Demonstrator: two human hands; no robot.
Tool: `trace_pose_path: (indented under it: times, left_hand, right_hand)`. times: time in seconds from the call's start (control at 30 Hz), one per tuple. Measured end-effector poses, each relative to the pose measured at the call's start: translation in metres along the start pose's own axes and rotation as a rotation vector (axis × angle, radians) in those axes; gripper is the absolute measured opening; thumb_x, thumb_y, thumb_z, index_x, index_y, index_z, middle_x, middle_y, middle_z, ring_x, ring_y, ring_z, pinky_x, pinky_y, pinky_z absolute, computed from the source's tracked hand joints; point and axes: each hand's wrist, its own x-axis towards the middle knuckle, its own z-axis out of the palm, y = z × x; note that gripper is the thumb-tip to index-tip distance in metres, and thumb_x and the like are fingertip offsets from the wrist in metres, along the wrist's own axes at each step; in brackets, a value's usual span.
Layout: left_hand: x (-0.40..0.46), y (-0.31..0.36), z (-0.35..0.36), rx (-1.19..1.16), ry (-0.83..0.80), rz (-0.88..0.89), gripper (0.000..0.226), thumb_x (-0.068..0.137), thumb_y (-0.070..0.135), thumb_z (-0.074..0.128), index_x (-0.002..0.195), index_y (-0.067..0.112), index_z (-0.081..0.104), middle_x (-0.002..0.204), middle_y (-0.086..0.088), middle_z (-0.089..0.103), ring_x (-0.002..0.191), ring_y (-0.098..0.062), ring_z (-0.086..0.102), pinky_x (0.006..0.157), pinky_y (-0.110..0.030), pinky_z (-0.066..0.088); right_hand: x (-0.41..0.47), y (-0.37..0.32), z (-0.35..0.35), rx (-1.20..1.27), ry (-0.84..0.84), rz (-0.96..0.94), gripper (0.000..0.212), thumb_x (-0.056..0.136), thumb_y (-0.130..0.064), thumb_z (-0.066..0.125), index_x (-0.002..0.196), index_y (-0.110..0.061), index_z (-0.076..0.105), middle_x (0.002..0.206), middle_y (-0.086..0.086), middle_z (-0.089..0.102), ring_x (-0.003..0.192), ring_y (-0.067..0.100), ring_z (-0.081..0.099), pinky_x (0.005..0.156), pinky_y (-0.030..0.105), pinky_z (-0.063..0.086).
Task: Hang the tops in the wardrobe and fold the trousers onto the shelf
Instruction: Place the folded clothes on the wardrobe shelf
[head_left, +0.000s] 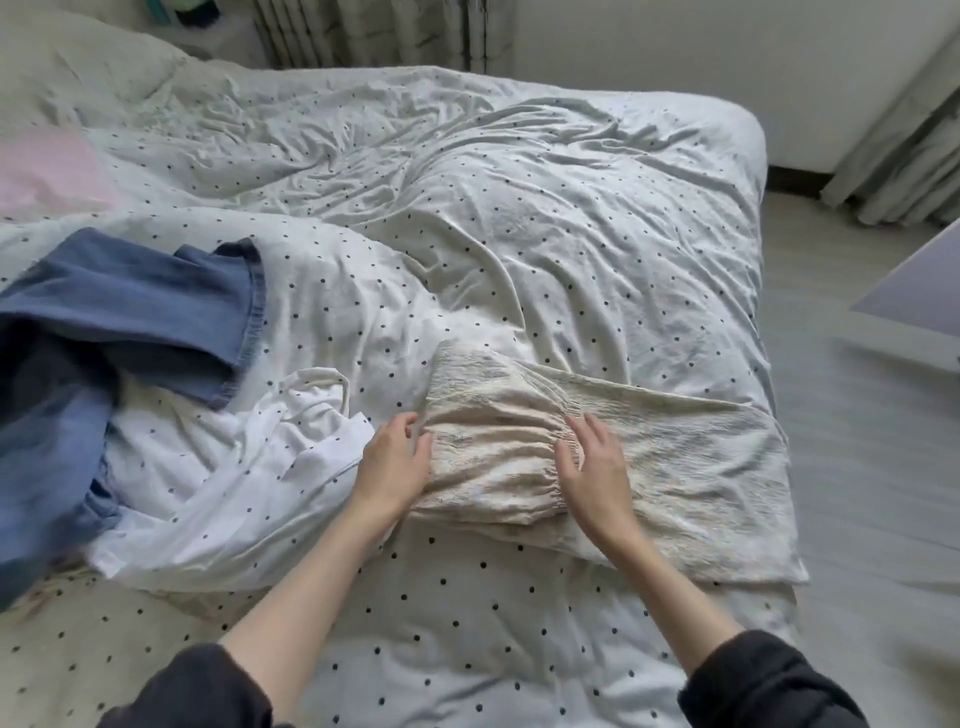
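Both hands lie flat and relaxed on the cream trousers (597, 457), gripping nothing: left hand (396, 457) at their left edge, right hand (589, 462) on the gathered middle. Left of the trousers lie a white top (291, 436) and blue garments (130, 322).

left hand (396, 457), right hand (589, 460) rest flat on cream trousers (649, 452), dotted bed (519, 218).

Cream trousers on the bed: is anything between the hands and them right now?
Nothing visible. The left hand and right hand both rest directly on the cream trousers, at the gathered waistband. The white garment and blue denim lie off to the left, clear of them.
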Motion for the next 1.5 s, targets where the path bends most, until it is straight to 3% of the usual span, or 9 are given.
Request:
trace_pose_path:
  times: [0.17, 0.4, 0.63, 0.8, 0.9, 1.07, 1.2, 1.37, 1.5]
  left_hand:
    - [0.012, -0.006, 0.002, -0.104, -0.16, -0.145, 0.042, 0.091, 0.043, 0.056, 0.119, 0.011, 0.055, 0.108, -0.007, 0.062, 0.098, -0.022, 0.057, 0.085, -0.032, 0.042]
    - [0.01, 0.008, -0.015, -0.547, -0.221, -0.182, 0.02, 0.086, 0.0, 0.06, 0.103, 0.011, 0.06, 0.094, -0.008, 0.066, 0.068, -0.014, 0.061, 0.044, -0.021, 0.047]
    - [-0.021, 0.007, -0.075, -0.58, -0.203, -0.079, 0.033, 0.086, -0.006, 0.056, 0.107, 0.019, 0.062, 0.09, -0.004, 0.07, 0.066, -0.01, 0.065, 0.051, -0.024, 0.052]
    - [-0.03, 0.009, -0.13, -0.547, -0.061, -0.058, 0.044, 0.085, -0.01, 0.05, 0.123, 0.01, 0.06, 0.096, -0.007, 0.069, 0.077, -0.017, 0.058, 0.058, -0.024, 0.048]
    - [-0.041, 0.029, -0.129, -0.487, -0.113, 0.011, 0.057, 0.084, -0.01, 0.048, 0.127, 0.027, 0.053, 0.09, 0.004, 0.069, 0.063, -0.005, 0.06, 0.052, -0.022, 0.047]
    - [-0.051, 0.073, -0.06, -0.133, -0.285, 0.245, 0.061, 0.085, 0.011, 0.058, 0.141, 0.029, 0.041, 0.103, 0.008, 0.063, 0.077, -0.006, 0.059, 0.07, -0.023, 0.051]
    - [-0.056, 0.083, -0.002, -0.253, -0.688, 0.142, 0.066, 0.088, 0.029, 0.065, 0.144, 0.031, 0.03, 0.095, -0.004, 0.061, 0.06, -0.011, 0.057, 0.05, -0.021, 0.05]
    - [-0.031, 0.028, 0.002, -0.18, -0.168, -0.073, 0.035, 0.089, 0.026, 0.06, 0.123, 0.015, 0.057, 0.105, -0.006, 0.061, 0.096, -0.023, 0.062, 0.082, -0.039, 0.055]
    - [-0.028, 0.014, 0.006, -0.107, -0.288, -0.178, 0.052, 0.089, 0.039, 0.061, 0.132, 0.014, 0.046, 0.119, -0.003, 0.057, 0.106, -0.022, 0.056, 0.094, -0.039, 0.048]
  right_hand:
    - [-0.012, -0.007, 0.028, -0.264, -0.033, -0.146, 0.043, 0.097, -0.026, 0.047, 0.14, -0.021, 0.044, 0.155, 0.005, 0.025, 0.143, 0.019, 0.019, 0.116, 0.033, 0.017]
    - [-0.01, -0.021, 0.023, -0.291, -0.169, -0.001, 0.058, 0.095, -0.032, 0.048, 0.147, -0.025, 0.026, 0.142, 0.012, 0.035, 0.13, 0.025, 0.034, 0.106, 0.037, 0.031]
    - [-0.021, -0.079, 0.025, -0.137, -0.419, -0.062, 0.069, 0.089, -0.034, 0.056, 0.148, -0.036, 0.019, 0.154, 0.008, 0.022, 0.136, 0.028, 0.032, 0.111, 0.043, 0.031]
    - [-0.032, -0.124, 0.041, 0.144, -0.652, -0.106, 0.069, 0.089, -0.024, 0.055, 0.15, -0.022, 0.022, 0.155, 0.004, 0.026, 0.133, 0.019, 0.038, 0.112, 0.039, 0.031]
    - [-0.033, -0.118, 0.033, 0.342, -0.721, -0.008, 0.061, 0.093, -0.01, 0.046, 0.149, -0.022, 0.025, 0.153, -0.001, 0.029, 0.133, 0.022, 0.04, 0.111, 0.04, 0.033]
    - [-0.029, -0.039, -0.008, 0.758, -0.518, 0.394, 0.049, 0.101, -0.043, 0.029, 0.142, -0.018, 0.038, 0.146, 0.006, 0.041, 0.129, 0.024, 0.043, 0.107, 0.044, 0.034]
    - [-0.03, 0.005, -0.043, 0.917, -0.233, 0.577, 0.054, 0.102, -0.047, 0.02, 0.137, -0.013, 0.043, 0.135, 0.001, 0.05, 0.112, 0.023, 0.052, 0.08, 0.041, 0.046]
    - [-0.035, 0.023, -0.038, 0.361, -0.189, 0.434, 0.052, 0.102, -0.033, 0.036, 0.149, -0.014, 0.024, 0.154, 0.003, 0.025, 0.139, 0.022, 0.028, 0.111, 0.043, 0.028]
    - [-0.043, 0.02, -0.016, -0.009, -0.046, 0.178, 0.043, 0.099, -0.025, 0.04, 0.141, -0.014, 0.041, 0.15, 0.005, 0.033, 0.139, 0.018, 0.026, 0.113, 0.034, 0.021]
